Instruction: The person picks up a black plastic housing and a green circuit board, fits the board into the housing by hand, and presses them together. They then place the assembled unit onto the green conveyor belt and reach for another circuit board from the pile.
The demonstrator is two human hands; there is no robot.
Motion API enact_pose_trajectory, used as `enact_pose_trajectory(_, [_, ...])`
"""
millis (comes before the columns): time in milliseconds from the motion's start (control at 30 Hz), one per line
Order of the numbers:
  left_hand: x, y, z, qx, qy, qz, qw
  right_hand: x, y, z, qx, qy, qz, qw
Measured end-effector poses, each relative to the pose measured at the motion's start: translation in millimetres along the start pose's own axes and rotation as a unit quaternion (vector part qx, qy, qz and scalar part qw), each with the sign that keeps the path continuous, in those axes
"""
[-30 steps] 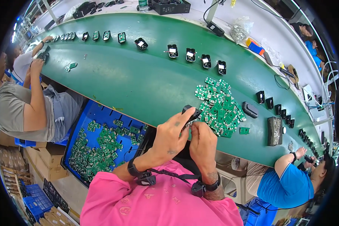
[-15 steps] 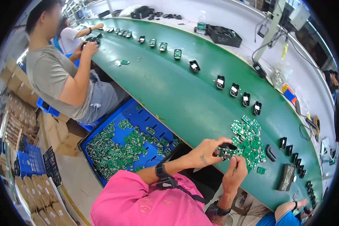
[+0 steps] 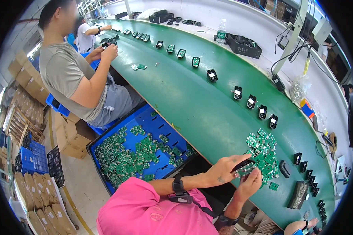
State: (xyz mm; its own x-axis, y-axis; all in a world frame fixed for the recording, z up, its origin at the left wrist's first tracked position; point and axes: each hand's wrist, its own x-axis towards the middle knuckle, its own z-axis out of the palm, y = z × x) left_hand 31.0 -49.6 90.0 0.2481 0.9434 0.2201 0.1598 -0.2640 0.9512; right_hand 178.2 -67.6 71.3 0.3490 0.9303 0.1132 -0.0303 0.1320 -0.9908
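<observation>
My left hand (image 3: 223, 170) is closed around a small black plastic housing (image 3: 242, 163), just over the table's near edge. A green circuit board (image 3: 246, 169) sits at the housing's open face; how far in it lies, I cannot tell. With bent fingers, my right hand (image 3: 250, 185) pinches the near right end of this board. Beyond both hands a heap of green circuit boards (image 3: 264, 150) is spread on the table, and one loose board (image 3: 274, 186) lies to its right. A black plastic shell (image 3: 284, 169) rests beside the heap.
Black housings (image 3: 251, 101) stand in a line along the green table (image 3: 176, 100), some with boards inside. A blue bin (image 3: 161, 126) of boards is at my left. A dark speckled block (image 3: 299, 194) lies at right. Co-workers sit at far left and lower right.
My head view has shifted, so the whole scene sits further right and lower. My right fingers have come up onto the board, and the housing and board are tilted differently.
</observation>
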Motion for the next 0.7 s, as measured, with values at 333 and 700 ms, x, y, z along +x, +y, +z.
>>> enact_pose_trajectory(333, [5, -2, 19, 0.077, 0.071, 0.12, 0.987, -18, -23, 8, -0.095, 0.014, -0.099, 0.99])
enact_pose_trajectory(700, [6, 11, 3, 0.066, 0.022, 0.126, 0.99, 2, -39, -5, 0.008, -0.029, 0.092, 0.995])
